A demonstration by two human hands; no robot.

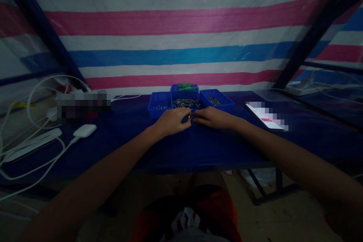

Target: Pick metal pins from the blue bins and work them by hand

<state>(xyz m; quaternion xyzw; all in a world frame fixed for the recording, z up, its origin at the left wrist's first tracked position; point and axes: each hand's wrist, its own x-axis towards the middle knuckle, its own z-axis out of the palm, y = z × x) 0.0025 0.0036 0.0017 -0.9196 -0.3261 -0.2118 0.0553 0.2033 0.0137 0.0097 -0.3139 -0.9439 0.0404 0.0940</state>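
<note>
The person's two hands meet over the blue counter (170, 153), the left hand (171, 121) and right hand (212, 117) nearly fingertip to fingertip, fingers bent and held narrow. From the head view I catch a small bright piece (189, 117) between the fingertips, just in front of the bins; I can't tell which hand grips it, or whether both do.

Behind the hands, a left bin (157, 113) of blue plastic carries a thin scatter of small metal pieces, and a right bin (227, 103) holds a small pile of them. A back bin (184, 93) is heaped with something green (185, 87), too dim to name. Between the bins lies a dense metal heap (185, 103); the hands partly cover its near side, and I can't make out whether a tray sits under it.

Blurred blocks hide part of the phone-like slab (257, 114) at right and the clutter beside the white cables (31, 102) at left.
</note>
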